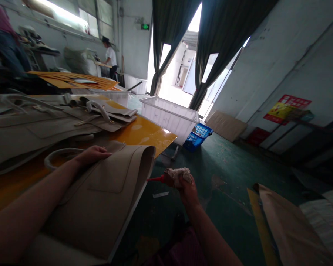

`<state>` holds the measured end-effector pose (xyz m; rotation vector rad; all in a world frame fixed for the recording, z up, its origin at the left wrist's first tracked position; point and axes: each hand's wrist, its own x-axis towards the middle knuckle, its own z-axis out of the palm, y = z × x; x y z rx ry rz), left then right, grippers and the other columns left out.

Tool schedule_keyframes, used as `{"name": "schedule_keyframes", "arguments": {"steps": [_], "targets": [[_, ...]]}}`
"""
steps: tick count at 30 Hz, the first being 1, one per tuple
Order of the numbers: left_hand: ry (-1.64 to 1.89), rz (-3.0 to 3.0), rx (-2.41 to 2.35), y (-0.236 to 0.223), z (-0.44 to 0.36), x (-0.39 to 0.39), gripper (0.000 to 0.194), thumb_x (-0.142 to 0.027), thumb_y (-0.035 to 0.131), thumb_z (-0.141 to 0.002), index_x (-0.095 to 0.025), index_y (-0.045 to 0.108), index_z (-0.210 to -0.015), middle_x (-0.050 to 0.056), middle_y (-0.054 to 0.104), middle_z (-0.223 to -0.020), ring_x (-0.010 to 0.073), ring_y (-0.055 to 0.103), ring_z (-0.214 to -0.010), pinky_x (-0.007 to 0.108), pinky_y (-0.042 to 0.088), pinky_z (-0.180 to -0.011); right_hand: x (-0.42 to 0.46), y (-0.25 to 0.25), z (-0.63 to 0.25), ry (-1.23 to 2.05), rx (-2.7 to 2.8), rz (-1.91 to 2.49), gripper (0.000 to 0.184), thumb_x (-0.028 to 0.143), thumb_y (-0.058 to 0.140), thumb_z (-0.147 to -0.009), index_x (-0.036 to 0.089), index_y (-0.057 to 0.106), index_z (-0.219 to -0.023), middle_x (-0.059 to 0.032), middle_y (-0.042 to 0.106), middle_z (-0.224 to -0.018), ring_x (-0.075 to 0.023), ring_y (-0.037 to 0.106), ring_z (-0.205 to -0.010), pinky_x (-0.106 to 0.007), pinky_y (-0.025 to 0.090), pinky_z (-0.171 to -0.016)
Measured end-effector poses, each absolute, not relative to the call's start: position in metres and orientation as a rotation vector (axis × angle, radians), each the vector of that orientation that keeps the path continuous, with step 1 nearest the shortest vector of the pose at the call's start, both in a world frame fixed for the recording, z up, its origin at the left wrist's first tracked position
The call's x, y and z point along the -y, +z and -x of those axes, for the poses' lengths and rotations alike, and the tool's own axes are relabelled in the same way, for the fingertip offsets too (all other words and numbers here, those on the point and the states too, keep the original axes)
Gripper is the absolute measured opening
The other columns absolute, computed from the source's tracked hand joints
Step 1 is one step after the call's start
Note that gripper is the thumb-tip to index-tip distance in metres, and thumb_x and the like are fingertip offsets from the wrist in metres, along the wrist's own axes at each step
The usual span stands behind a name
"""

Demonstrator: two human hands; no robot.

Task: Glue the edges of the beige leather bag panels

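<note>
A beige handbag (108,192) lies tilted at the near edge of the yellow-topped table, its side fold facing right. At its top edge, beside a pale loop handle (51,159), my left hand (93,154) is closed on the bag material; some fingers are hidden. My right hand (189,188) is wrapped round a squeeze bottle (169,180) with a thin red nozzle, and a crumpled whitish cloth (180,172) covers part of it. The nozzle tip points left, close to the bag's side edge; whether it touches cannot be told.
More beige bags (58,122) lie piled on the yellow table (147,131). Past its far corner stand a white plastic bin (169,114) and a blue basket (197,136). Wrapped brown material (283,221) sits at right. One person (110,57) works at the back; another (5,37) stands at left.
</note>
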<state>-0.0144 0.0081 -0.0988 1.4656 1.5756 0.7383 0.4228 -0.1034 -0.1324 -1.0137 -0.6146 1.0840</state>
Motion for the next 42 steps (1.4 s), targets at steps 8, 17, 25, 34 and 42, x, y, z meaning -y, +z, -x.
{"name": "schedule_keyframes", "arguments": {"steps": [8, 17, 25, 34, 42], "targets": [[0.746, -1.369, -1.530, -0.089, 0.011, -0.001, 0.077, -0.084, 0.090, -0.029, -0.016, 0.077, -0.063, 0.005, 0.070, -0.066, 0.0200, 0.060, -0.069, 0.030, 0.049, -0.067, 0.124, -0.131, -0.422, 1.155, 0.648, 1.029, 0.058, 0.046, 0.104, -0.054, 0.024, 0.071, -0.096, -0.0001, 0.079, -0.088, -0.0223, 0.073, -0.080, -0.035, 0.061, -0.071], [0.760, -1.343, -1.523, -0.082, 0.008, 0.002, 0.074, -0.076, 0.094, -0.028, -0.014, 0.075, -0.064, 0.002, 0.068, -0.062, 0.0171, 0.057, -0.066, 0.029, 0.046, -0.066, 0.159, -0.135, -0.405, 1.157, 0.564, 1.071, 0.066, 0.052, 0.104, -0.051, 0.026, 0.069, -0.101, 0.0006, 0.078, -0.092, -0.0214, 0.073, -0.083, -0.032, 0.061, -0.071], [0.755, -1.331, -1.513, -0.079, 0.005, 0.005, 0.072, -0.074, 0.094, -0.032, -0.013, 0.075, -0.065, 0.001, 0.066, -0.060, 0.0152, 0.054, -0.065, 0.028, 0.044, -0.064, 0.194, -0.126, -0.392, 1.174, 0.553, 1.072, 0.061, 0.046, 0.106, -0.049, 0.024, 0.071, -0.094, 0.0019, 0.075, -0.084, -0.0173, 0.067, -0.072, -0.028, 0.057, -0.065], [0.778, -1.310, -1.510, -0.082, 0.006, 0.005, 0.066, -0.069, 0.095, -0.038, -0.015, 0.072, -0.068, -0.001, 0.066, -0.059, 0.0154, 0.055, -0.067, 0.029, 0.044, -0.066, 0.219, -0.140, -0.386, 1.168, 0.594, 1.086, 0.054, 0.046, 0.102, -0.058, 0.025, 0.070, -0.097, 0.0019, 0.074, -0.087, -0.0179, 0.067, -0.076, -0.029, 0.055, -0.069], [0.794, -1.320, -1.525, -0.082, 0.006, 0.004, 0.068, -0.068, 0.095, -0.035, -0.014, 0.073, -0.070, 0.000, 0.067, -0.059, 0.0160, 0.056, -0.067, 0.031, 0.045, -0.067, 0.243, -0.138, -0.378, 1.234, 0.565, 1.113, 0.057, 0.044, 0.103, -0.056, 0.025, 0.069, -0.097, 0.0034, 0.071, -0.084, -0.0161, 0.065, -0.074, -0.027, 0.056, -0.070]]}}
